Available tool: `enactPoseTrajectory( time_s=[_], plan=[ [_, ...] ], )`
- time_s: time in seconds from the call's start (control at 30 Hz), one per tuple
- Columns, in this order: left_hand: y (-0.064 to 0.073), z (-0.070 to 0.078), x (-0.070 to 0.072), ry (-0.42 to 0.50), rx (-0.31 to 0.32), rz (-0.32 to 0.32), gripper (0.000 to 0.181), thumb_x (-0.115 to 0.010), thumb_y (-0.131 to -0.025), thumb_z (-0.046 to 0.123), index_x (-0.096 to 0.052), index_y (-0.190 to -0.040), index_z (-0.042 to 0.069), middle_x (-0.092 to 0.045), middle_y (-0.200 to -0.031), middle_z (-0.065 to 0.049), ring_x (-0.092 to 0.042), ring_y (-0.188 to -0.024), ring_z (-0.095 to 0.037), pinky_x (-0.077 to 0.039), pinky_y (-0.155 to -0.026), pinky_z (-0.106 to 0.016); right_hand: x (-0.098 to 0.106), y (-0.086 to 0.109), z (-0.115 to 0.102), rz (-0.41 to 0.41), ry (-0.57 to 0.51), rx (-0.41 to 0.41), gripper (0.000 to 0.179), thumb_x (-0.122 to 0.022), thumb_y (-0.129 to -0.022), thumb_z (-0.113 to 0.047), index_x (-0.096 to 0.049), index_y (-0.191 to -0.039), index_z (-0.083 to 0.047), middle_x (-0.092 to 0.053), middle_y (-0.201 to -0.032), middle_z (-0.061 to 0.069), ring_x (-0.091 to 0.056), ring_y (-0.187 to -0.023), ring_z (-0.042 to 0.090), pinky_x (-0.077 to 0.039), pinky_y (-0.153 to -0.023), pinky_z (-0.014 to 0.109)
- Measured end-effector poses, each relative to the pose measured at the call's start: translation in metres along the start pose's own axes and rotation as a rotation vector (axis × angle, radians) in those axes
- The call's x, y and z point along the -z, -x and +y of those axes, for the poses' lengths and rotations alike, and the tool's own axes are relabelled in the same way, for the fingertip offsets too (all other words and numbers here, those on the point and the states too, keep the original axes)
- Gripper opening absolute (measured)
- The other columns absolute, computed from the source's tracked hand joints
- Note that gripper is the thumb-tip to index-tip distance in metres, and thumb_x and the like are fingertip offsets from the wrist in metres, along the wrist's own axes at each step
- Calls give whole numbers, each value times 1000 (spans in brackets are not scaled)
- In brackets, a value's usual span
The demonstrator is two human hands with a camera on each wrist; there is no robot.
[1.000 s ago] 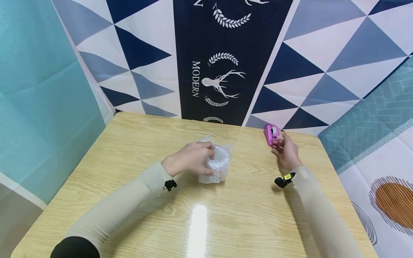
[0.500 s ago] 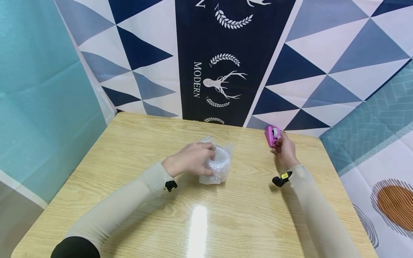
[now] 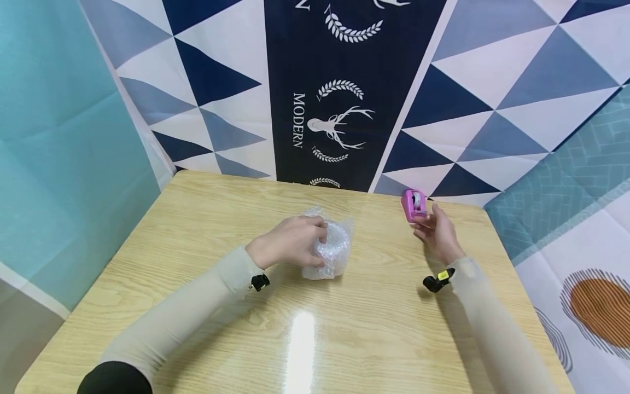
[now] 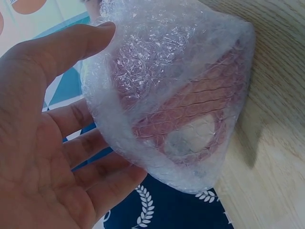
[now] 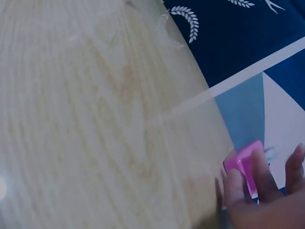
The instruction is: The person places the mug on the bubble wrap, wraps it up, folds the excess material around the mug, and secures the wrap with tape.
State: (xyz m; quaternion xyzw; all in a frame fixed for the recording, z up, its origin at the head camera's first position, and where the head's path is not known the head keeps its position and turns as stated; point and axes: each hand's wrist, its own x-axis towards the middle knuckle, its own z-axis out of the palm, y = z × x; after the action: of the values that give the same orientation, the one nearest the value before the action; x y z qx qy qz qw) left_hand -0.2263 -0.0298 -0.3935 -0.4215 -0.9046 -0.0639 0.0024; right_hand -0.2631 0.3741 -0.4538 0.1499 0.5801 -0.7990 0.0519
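My left hand point(image 3: 295, 241) holds a bubble-wrapped package point(image 3: 336, 246) on the wooden table, fingers and thumb curled at its left side. A round pale outline shows through the wrap from above. The left wrist view shows the package point(image 4: 181, 105) with a pinkish, ribbed inside and a pale oval patch; the thumb lies at its edge and the fingers along its side. At the table's far right, a small pink tape dispenser point(image 3: 413, 205) with a clear roll stands by the wall. My right hand point(image 3: 440, 235) is at its near end, fingertips against it, thumb spread apart.
The wooden table point(image 3: 221, 317) meets a patterned cloth wall point(image 3: 221, 104) at its far edge, close behind the dispenser. Teal cloth point(image 3: 59, 137) hangs along the left side. Small black cameras point(image 3: 438, 280) sit on both wrists.
Half a second ago my right hand's thumb and fingers were closed in on the dispenser; now the thumb is off it and the wrist slightly nearer me. My left hand and the package stay put.
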Motion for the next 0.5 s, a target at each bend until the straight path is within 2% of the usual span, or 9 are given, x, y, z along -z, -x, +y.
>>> enactPoseTrajectory(
  time_s=[0.1,0.27,0.5],
  plan=[
    [0,0,-1,-2,-2,0,44,-81,-82,54,-73,-107,19,-64,-135,-1,-65,-113,-20,-56,-92,-36,3,1,3,94,24,-20,38,-55,-106,-43,-53,-94,-7,-77,-88,1,-73,-86,15,-62,-81,28],
    [1,0,-1,-4,3,2,43,-81,-82,54,-73,-106,19,-64,-135,0,-65,-115,-20,-56,-94,-37,10,-3,8,160,142,-72,46,-60,-101,-51,-48,-104,-7,-75,-85,1,-74,-77,13,-63,-70,28],
    [1,0,-2,4,-2,15,42,-81,-81,54,-72,-104,19,-65,-132,1,-66,-110,-19,-56,-91,-36,16,-6,6,225,192,-135,47,-58,-100,-54,-54,-93,-8,-73,-75,0,-75,-70,13,-60,-60,27]
  ],
)
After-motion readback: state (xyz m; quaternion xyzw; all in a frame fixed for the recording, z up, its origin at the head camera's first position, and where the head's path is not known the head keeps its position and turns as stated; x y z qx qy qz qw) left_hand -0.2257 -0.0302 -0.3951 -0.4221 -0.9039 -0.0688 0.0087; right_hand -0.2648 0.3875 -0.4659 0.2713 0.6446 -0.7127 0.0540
